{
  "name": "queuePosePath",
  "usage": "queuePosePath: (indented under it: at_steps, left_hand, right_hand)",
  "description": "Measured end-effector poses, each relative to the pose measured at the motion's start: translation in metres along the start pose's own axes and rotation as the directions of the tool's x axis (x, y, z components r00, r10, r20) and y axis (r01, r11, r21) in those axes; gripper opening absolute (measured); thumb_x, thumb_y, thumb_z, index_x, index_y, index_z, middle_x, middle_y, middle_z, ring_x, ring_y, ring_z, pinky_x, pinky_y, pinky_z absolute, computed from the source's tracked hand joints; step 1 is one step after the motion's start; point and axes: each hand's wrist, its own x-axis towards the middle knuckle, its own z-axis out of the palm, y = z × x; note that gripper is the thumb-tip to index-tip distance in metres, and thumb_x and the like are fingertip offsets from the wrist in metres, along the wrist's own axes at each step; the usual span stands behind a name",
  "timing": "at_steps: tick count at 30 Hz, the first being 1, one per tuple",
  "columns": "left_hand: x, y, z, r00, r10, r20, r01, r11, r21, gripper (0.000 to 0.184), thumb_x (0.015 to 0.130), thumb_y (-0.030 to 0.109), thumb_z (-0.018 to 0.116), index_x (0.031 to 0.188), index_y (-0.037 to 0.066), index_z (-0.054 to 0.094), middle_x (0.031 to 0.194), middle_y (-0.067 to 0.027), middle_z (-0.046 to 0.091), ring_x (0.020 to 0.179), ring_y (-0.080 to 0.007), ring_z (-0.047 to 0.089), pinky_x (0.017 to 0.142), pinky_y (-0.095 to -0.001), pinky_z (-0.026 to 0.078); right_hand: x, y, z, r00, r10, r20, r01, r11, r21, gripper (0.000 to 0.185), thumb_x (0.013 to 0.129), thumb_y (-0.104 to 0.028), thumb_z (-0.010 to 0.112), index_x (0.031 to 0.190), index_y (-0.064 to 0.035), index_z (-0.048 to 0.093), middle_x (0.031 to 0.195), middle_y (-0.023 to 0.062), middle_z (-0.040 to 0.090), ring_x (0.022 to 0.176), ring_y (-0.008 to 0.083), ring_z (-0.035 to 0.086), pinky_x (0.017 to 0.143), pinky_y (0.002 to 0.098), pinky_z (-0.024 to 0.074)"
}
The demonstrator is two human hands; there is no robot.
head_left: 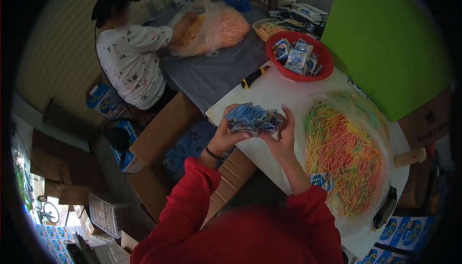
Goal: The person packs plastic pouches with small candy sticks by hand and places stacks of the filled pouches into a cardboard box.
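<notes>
Between both hands, above the table's near left edge, is a bundle of small blue-and-white printed packets (252, 118) with zigzag edges. My left hand (225, 134) is closed around its left end, with a dark beaded bracelet at the wrist. My right hand (281, 141) grips the right end, thumb and fingers along its side. Below and to the left, an open cardboard box (161, 127) holds many blue pieces. Right of my right hand lies a large clear bag of thin coloured sticks (344, 156), with one blue-and-white packet (321, 181) on its near left side.
A red basin (298, 76) of filled packets stands at the table's back. A yellow-and-black utility knife (254, 78) lies on the white tabletop (236, 98). A person (130, 59) at the far left reaches into another bag of sticks (233, 28). A green board (387, 43) rises at right.
</notes>
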Motion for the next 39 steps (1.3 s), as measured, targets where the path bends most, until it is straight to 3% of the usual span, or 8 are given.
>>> queuePosePath:
  at_steps: [6, 10, 12, 16, 22, 27, 34, 39]
  left_hand:
    - [-0.017, -0.044, -0.021, 0.990, -0.139, 0.002, 0.139, 0.990, -0.002, 0.091, 0.067, 0.005, 0.086, 0.139, 0.006, 0.031, 0.130, -0.0083, 0.048, 0.119, -0.0189, 0.050, 0.100, -0.0335, 0.043]
    - [-0.003, -0.031, -0.014, 0.996, -0.086, 0.018, 0.076, 0.949, 0.305, 0.089, 0.066, 0.005, 0.087, 0.138, 0.006, 0.034, 0.128, -0.0082, 0.050, 0.120, -0.0185, 0.049, 0.102, -0.0331, 0.041]
    - [0.013, -0.013, -0.009, 0.999, -0.016, 0.043, 0.002, 0.954, 0.300, 0.087, 0.066, 0.005, 0.087, 0.137, 0.006, 0.036, 0.128, -0.0078, 0.049, 0.120, -0.0185, 0.049, 0.103, -0.0334, 0.041]
    - [0.008, -0.016, -0.015, 0.995, -0.017, 0.096, -0.025, 0.907, 0.421, 0.081, 0.067, 0.006, 0.086, 0.133, 0.006, 0.040, 0.126, -0.0075, 0.050, 0.117, -0.0182, 0.051, 0.101, -0.0317, 0.041]
    - [0.003, -0.040, -0.018, 0.992, -0.127, -0.002, 0.118, 0.914, 0.388, 0.073, 0.068, 0.010, 0.086, 0.128, 0.006, 0.044, 0.122, -0.0087, 0.052, 0.116, -0.0178, 0.050, 0.100, -0.0320, 0.040]
    - [0.029, 0.005, -0.003, 0.982, 0.140, 0.124, -0.177, 0.908, 0.381, 0.073, 0.069, 0.012, 0.086, 0.129, 0.006, 0.045, 0.118, -0.0059, 0.053, 0.117, -0.0162, 0.049, 0.101, -0.0317, 0.039]
    - [-0.017, -0.072, -0.025, 0.999, -0.007, 0.033, -0.014, 0.801, 0.598, 0.050, 0.081, 0.022, 0.076, 0.121, 0.003, 0.052, 0.116, -0.0060, 0.057, 0.107, -0.0155, 0.053, 0.094, -0.0294, 0.042]
    - [0.000, -0.073, -0.016, 0.995, -0.050, -0.081, 0.073, 0.950, 0.305, 0.052, 0.081, 0.028, 0.075, 0.121, 0.003, 0.053, 0.106, -0.0090, 0.061, 0.097, -0.0193, 0.060, 0.084, -0.0312, 0.048]
  right_hand:
    - [-0.021, 0.056, -0.017, 0.984, 0.118, 0.133, -0.022, 0.823, -0.568, 0.092, 0.066, -0.010, 0.084, 0.139, -0.0065, 0.028, 0.120, 0.0169, 0.053, 0.112, 0.0276, 0.055, 0.094, 0.0369, 0.0460]
    - [-0.004, 0.045, -0.007, 0.897, 0.414, 0.155, -0.339, 0.869, -0.360, 0.083, 0.068, -0.012, 0.084, 0.133, -0.0062, 0.032, 0.124, 0.0195, 0.051, 0.118, 0.0301, 0.052, 0.098, 0.0396, 0.0433]
    - [0.000, 0.052, -0.002, 0.995, -0.080, 0.068, 0.088, 0.988, -0.127, 0.080, 0.068, -0.013, 0.085, 0.129, -0.0056, 0.035, 0.126, 0.0207, 0.050, 0.119, 0.0312, 0.052, 0.098, 0.0401, 0.0432]
    - [-0.003, 0.043, -0.011, 0.973, -0.216, 0.088, 0.229, 0.956, -0.186, 0.085, 0.066, -0.011, 0.086, 0.131, -0.0054, 0.033, 0.128, 0.0217, 0.048, 0.117, 0.0322, 0.053, 0.096, 0.0390, 0.0456]
    - [0.001, 0.069, -0.013, 0.969, 0.193, 0.150, -0.153, 0.957, -0.247, 0.095, 0.062, -0.008, 0.087, 0.136, -0.0057, 0.028, 0.133, 0.0218, 0.043, 0.122, 0.0327, 0.048, 0.096, 0.0390, 0.0461]
    - [0.023, 0.034, -0.002, 0.959, -0.277, 0.053, 0.277, 0.961, 0.005, 0.110, 0.057, -0.010, 0.090, 0.143, -0.0026, 0.023, 0.131, 0.0216, 0.045, 0.121, 0.0329, 0.048, 0.098, 0.0403, 0.0442]
    - [-0.034, 0.049, -0.017, 0.998, 0.005, 0.057, 0.035, 0.733, -0.679, 0.115, 0.053, -0.016, 0.092, 0.142, 0.0016, 0.022, 0.130, 0.0230, 0.047, 0.119, 0.0377, 0.051, 0.100, 0.0439, 0.0419]
    - [-0.009, 0.056, -0.015, 0.997, 0.068, -0.037, -0.077, 0.899, -0.431, 0.114, 0.055, -0.015, 0.091, 0.143, 0.0029, 0.019, 0.123, 0.0236, 0.053, 0.109, 0.0382, 0.057, 0.092, 0.0441, 0.0471]
